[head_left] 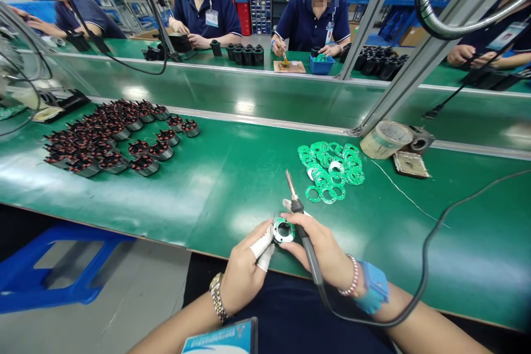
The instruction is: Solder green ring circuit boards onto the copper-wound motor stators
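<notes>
Close to the bench's front edge, my left hand (249, 265) grips a motor stator topped with a green ring-shaped circuit board (284, 230). White finger cots cover two of its fingers. My right hand (321, 246) is closed around a soldering iron (306, 232), whose tip points up and away from me. The thumb and a finger of that same hand also touch the stator's right side. What lies under the ring board is mostly hidden by my fingers. Beyond the hands lies a pile of loose green ring boards (332, 168).
Many copper-wound stators (103, 138) stand at the left of the green bench (232, 177). A round tin (385, 139) and a small tray (410, 164) sit at the right rear. The iron's cord (425, 254) loops right. Co-workers (317, 16) sit across the divider.
</notes>
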`<action>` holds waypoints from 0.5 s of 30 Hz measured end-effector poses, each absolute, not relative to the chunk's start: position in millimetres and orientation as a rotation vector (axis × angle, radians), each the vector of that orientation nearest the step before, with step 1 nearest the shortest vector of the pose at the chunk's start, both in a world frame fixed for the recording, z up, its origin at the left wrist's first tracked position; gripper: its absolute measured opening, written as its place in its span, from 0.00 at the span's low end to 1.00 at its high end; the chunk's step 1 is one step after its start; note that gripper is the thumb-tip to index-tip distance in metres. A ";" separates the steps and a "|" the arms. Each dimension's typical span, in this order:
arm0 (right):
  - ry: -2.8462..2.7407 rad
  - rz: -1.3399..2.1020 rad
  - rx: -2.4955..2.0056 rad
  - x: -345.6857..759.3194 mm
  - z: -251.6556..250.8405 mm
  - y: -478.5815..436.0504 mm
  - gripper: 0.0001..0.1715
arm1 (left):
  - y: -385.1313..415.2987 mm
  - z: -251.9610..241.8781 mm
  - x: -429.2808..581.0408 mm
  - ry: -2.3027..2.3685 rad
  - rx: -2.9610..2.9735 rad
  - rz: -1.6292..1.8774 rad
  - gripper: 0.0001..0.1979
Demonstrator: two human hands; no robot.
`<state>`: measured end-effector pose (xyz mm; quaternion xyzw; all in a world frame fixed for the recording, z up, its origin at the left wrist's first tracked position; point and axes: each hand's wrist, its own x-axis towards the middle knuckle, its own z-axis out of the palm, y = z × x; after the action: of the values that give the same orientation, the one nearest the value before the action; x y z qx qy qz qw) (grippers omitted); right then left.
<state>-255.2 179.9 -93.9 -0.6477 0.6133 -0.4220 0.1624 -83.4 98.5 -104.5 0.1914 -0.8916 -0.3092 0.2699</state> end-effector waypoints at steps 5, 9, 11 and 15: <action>1.646 -1.187 -1.857 -260.8 -86.6 173.2 0.22 | 101.0 -109.9 -83.6 -2.262 0.728 -1.075 0.19; 1.670 -1.159 -1.873 -262.9 -80.3 177.0 0.26 | 95.6 -107.2 -80.1 -2.221 0.778 -1.054 0.17; 1.665 -1.141 -1.884 -262.6 -81.6 179.7 0.28 | 88.9 -103.1 -77.8 -2.307 0.673 -0.958 0.15; 1.669 -1.145 -1.904 -262.6 -87.2 180.9 0.25 | 69.8 -92.6 -76.7 -2.425 0.299 -0.689 0.12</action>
<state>-262.6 180.9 -87.2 -0.6741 0.5907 -0.4052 0.1804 -76.7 69.8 -92.6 0.1124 -0.9122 -0.2590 0.2970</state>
